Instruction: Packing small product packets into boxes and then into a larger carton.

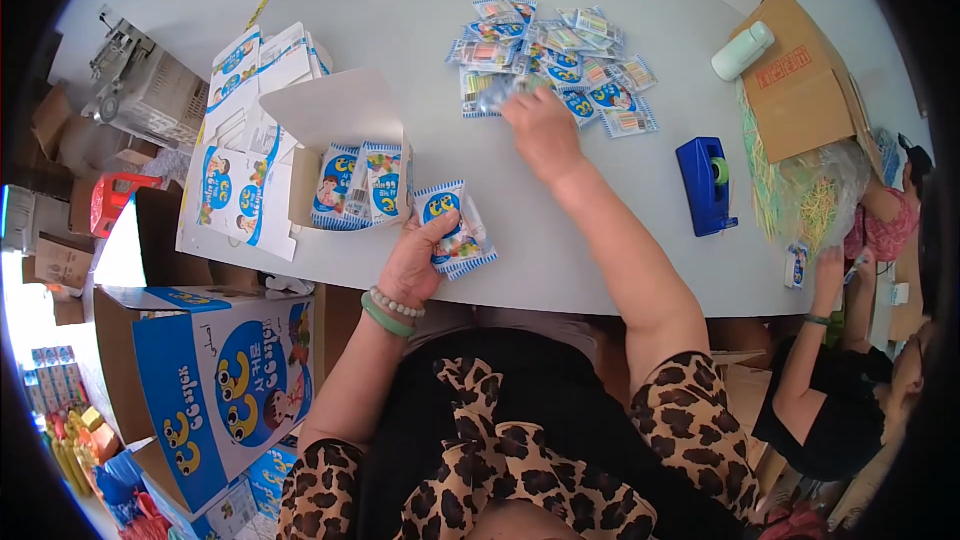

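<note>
My left hand [412, 262] grips a small blue-and-white candy packet [458, 230] beside an open white carton [350, 100] near the table's front edge. Several similar packets [384, 183] stand upright inside that carton. Farther out, my right hand [545, 128] reaches to a loose pile of candy packets [555, 50]. Its fingers are curled, and a packet [494, 96] at their tips is smeared by motion.
Flattened printed cartons [232, 190] lie stacked left of the open one. A blue tape dispenser [705, 185] sits at right, before a brown cardboard box [800, 75] with a white bottle [743, 51]. Another person's hand [828, 268] works at the right edge. A large printed box [235, 380] stands lower left.
</note>
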A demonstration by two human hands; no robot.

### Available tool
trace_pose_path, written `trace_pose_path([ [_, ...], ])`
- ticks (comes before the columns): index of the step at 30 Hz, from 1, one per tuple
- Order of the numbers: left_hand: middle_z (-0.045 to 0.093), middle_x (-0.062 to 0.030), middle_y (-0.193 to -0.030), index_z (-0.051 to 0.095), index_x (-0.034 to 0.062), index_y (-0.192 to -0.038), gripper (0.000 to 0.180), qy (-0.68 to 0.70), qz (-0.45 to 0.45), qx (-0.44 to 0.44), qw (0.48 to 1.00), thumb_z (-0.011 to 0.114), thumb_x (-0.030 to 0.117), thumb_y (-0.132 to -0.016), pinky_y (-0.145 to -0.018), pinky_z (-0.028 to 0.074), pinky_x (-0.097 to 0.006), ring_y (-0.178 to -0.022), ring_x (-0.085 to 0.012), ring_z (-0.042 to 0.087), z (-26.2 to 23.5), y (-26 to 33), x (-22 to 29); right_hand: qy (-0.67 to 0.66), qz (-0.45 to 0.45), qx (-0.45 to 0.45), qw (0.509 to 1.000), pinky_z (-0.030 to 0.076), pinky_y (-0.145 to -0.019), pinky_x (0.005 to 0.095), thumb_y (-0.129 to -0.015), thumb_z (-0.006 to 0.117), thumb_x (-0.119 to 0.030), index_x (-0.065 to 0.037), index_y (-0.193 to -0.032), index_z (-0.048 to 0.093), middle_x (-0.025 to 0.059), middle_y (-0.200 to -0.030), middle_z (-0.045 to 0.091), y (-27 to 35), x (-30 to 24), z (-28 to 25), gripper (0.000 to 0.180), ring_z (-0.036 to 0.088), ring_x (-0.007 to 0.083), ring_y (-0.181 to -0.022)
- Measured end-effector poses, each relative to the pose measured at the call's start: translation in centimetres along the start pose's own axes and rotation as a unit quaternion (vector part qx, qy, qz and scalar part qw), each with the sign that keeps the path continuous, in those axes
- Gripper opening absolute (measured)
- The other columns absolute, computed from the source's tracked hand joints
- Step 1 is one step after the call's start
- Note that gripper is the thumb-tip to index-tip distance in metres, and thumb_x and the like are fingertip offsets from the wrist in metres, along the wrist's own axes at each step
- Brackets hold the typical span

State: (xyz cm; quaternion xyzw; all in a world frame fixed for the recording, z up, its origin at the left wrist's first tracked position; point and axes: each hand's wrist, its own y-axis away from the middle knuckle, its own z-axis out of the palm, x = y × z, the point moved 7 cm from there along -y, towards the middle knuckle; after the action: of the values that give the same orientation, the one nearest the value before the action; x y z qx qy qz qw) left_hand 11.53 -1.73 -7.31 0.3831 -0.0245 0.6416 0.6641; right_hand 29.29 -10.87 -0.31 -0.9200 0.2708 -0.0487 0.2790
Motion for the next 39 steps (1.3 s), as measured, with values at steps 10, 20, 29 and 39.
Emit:
trace_pose_path([
  [10, 0.066, -0.0082, -0.099, 0.055, 0.0044, -0.110, 0.023, -0.009, 0.014, 0.044, 0.999, 0.061, 0.004, -0.087, -0.072, 0.059, -0.038, -0.086, -0.0225, 0.068, 0.2, 0.3, 0.2, -0.166, 0.045, -0.081, 0.982, 0.051, -0.081, 0.0373, -0.072, 0.059, 0.000, -0.005, -0.095, 0.063, 0.0102, -0.111, 0.062, 11.3, -5.9, -10.7, 0.024, 0.057, 0.0299, -0.101],
  [20, 0.067, -0.0083, -0.099, 0.056, 0.0045, -0.110, 0.023, -0.071, 0.009, 0.035, 0.997, 0.061, 0.003, -0.087, -0.075, 0.058, -0.036, -0.086, -0.0212, 0.068, 1.8, 1.8, -0.5, -0.016, 0.060, -0.201, 0.978, 0.023, -0.112, 0.0469, -0.073, 0.055, 0.004, -0.012, -0.116, 0.058, 0.0072, -0.126, 0.053, 8.5, -0.3, -6.3, 0.045, 0.046, 0.0292, -0.118],
  [29, 0.068, -0.0075, -0.099, 0.057, 0.0042, -0.109, 0.018, -0.039, -0.037, 0.043, 0.998, 0.058, 0.012, -0.092, -0.072, 0.059, -0.036, -0.084, -0.0200, 0.069, 1.7, 1.4, -1.5, -0.082, 0.244, -0.244, 0.935, 0.033, -0.103, 0.0429, -0.071, 0.060, -0.004, -0.008, -0.092, 0.057, 0.0085, -0.095, 0.059, 10.2, 4.4, -8.4, 0.021, 0.057, 0.0239, -0.097],
  [39, 0.065, -0.0059, -0.105, 0.053, 0.0051, -0.116, 0.025, 0.004, 0.010, -0.027, 1.000, 0.057, 0.013, -0.093, -0.078, 0.055, -0.032, -0.092, -0.0170, 0.066, 5.2, 1.6, -1.9, -0.619, 0.417, -0.050, 0.664, 0.044, -0.084, 0.0285, -0.084, 0.058, -0.008, 0.001, -0.116, 0.050, 0.0052, -0.100, 0.060, 11.7, -0.8, -7.7, 0.034, 0.055, 0.0114, -0.093],
])
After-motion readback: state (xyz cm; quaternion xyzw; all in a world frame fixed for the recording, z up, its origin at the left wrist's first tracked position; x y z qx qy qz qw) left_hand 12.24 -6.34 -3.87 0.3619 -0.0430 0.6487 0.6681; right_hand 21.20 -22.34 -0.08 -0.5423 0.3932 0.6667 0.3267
